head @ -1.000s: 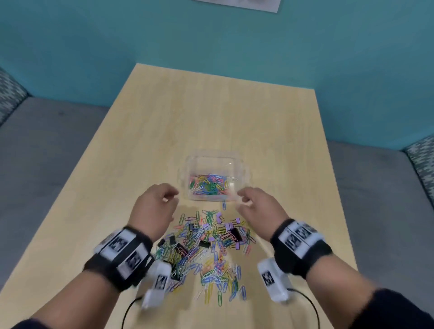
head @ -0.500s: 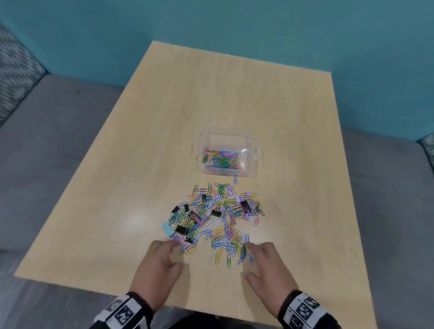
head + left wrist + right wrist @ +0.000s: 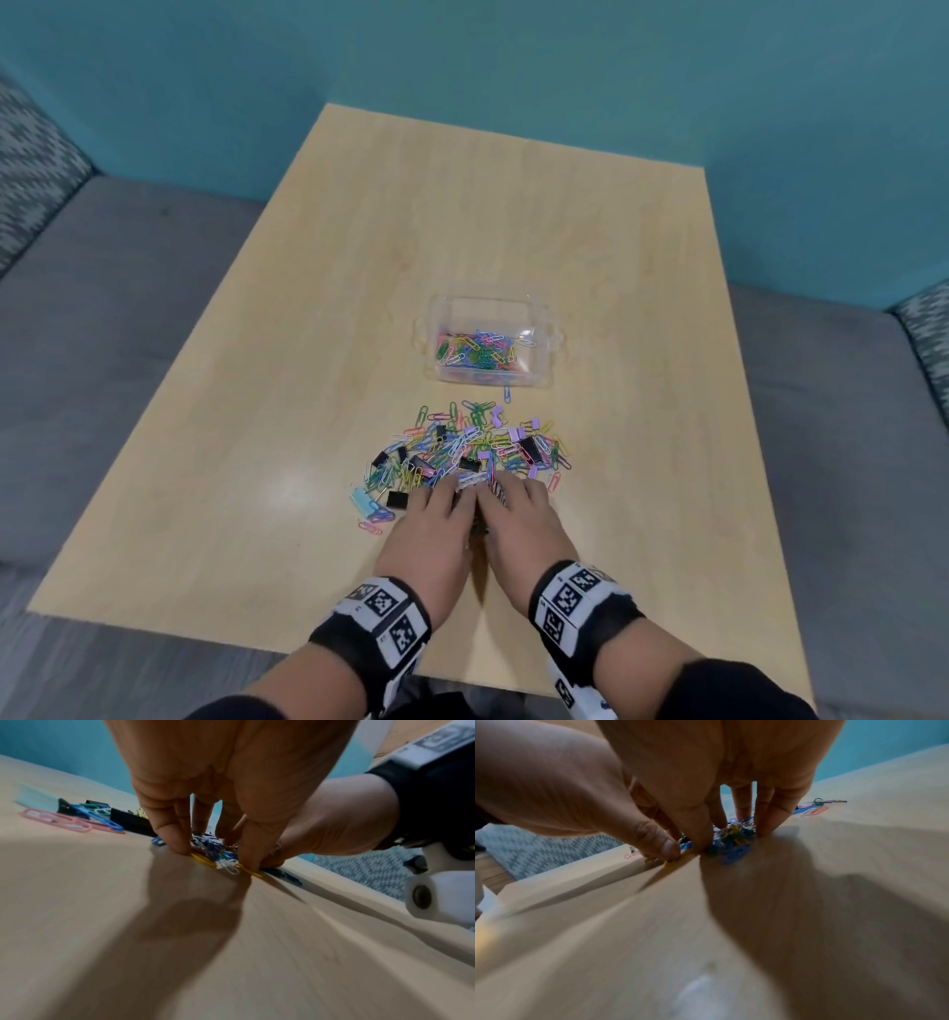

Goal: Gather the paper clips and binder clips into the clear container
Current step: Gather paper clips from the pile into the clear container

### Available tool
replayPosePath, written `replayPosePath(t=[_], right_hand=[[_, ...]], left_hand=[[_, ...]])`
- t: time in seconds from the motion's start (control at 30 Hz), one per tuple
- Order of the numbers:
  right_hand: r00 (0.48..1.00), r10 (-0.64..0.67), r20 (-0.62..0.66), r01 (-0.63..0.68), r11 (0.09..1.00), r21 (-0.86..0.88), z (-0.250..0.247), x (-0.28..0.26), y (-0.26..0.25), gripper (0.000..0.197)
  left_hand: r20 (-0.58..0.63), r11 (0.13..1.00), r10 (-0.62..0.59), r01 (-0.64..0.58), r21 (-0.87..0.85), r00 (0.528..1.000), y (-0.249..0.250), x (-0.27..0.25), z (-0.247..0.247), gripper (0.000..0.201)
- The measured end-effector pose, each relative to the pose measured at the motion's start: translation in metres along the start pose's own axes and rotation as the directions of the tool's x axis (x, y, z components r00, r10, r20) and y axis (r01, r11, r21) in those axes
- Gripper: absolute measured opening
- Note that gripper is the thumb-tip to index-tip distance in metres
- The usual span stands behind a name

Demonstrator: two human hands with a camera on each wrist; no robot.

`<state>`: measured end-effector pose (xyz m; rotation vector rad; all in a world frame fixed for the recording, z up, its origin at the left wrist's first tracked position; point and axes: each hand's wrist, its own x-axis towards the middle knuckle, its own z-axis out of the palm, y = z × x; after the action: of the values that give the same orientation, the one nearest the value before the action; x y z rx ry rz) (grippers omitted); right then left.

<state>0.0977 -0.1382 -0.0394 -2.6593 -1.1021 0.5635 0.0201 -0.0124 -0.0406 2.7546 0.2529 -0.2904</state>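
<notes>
A clear container [image 3: 545, 377] with several coloured paper clips inside stands mid-table. Nearer me lies a pile of paper clips [image 3: 462, 447] mixed with black binder clips [image 3: 526, 444] and small purple ones [image 3: 495, 417]. My left hand [image 3: 441, 496] and right hand [image 3: 508, 493] meet side by side at the pile's near edge. In the left wrist view the left hand [image 3: 213, 852] curls fingers and thumb round a clump of clips [image 3: 226, 865] on the table. The right hand [image 3: 731, 835] does the same to its clump of clips [image 3: 734, 843].
A light blue binder clip [image 3: 362, 501] and pink paper clips [image 3: 372, 527] lie left of my left hand. One blue clip [image 3: 507, 394] lies just before the container. The wooden table [image 3: 462, 205] is ringed by grey seats [image 3: 102, 308] and a teal wall.
The hands went from beside the container to the pile's near edge, apart. They have now slid together into the pile, curling round clips.
</notes>
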Motion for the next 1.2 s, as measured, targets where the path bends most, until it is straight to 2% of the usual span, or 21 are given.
replayPosePath(t=[0.27,0.43,0.63,0.77,0.83,0.93,1.0,1.03,1.1,1.13,1.2], right_hand=[[0.994,-0.106,0.012,0.107,0.99,-0.095,-0.005,0.0,0.008,0.044],[0.991,-0.127,0.029,0.13,0.984,-0.124,-0.007,0.001,0.012,0.05],[0.992,-0.082,0.098,0.087,0.995,-0.054,-0.015,0.002,0.016,0.044],[0.994,-0.065,0.093,0.067,0.998,-0.02,-0.017,0.002,0.023,0.044],[0.996,-0.038,0.082,0.038,0.999,0.001,-0.018,0.004,0.027,0.034],[0.99,0.094,0.109,-0.113,0.975,0.19,-0.029,0.007,0.03,0.009],[0.97,0.195,0.148,-0.236,0.91,0.342,-0.034,0.01,0.032,0.007],[0.947,0.256,0.195,-0.318,0.83,0.458,-0.035,0.012,0.035,0.008],[0.877,0.348,0.331,-0.478,0.569,0.669,-0.035,0.016,0.039,0.011],[0.847,0.365,0.388,-0.524,0.441,0.729,-0.036,0.019,0.041,0.011],[0.811,0.355,0.464,-0.557,0.228,0.799,-0.044,0.024,0.042,0.013]], left_hand=[[0.011,0.995,0.066,-0.066,0.078,0.998,-0.004,0.005,0.003,0.037],[0.037,0.993,0.056,-0.06,0.105,0.998,-0.006,0.005,0.005,0.037],[0.013,0.993,0.062,-0.063,0.101,0.998,-0.014,0.001,0.0,0.044],[0.027,0.984,0.076,-0.08,0.157,0.997,-0.015,-0.002,-0.01,0.048],[0.042,0.982,0.074,-0.08,0.172,0.996,-0.018,-0.003,-0.014,0.049],[0.056,0.99,0.043,-0.05,0.13,0.998,-0.025,-0.002,-0.018,0.048],[0.052,0.998,0.003,-0.005,0.055,0.999,-0.03,0.0,-0.02,0.043],[0.039,1.0,-0.025,0.025,0.002,0.999,-0.032,0.0,-0.021,0.038],[-0.016,0.983,-0.126,0.123,-0.133,0.992,-0.036,0.001,-0.023,0.026],[-0.035,0.964,-0.189,0.178,-0.199,0.981,-0.039,0.002,-0.024,0.019],[0.005,0.916,-0.258,0.247,-0.316,0.966,-0.04,0.006,-0.034,0.011]])
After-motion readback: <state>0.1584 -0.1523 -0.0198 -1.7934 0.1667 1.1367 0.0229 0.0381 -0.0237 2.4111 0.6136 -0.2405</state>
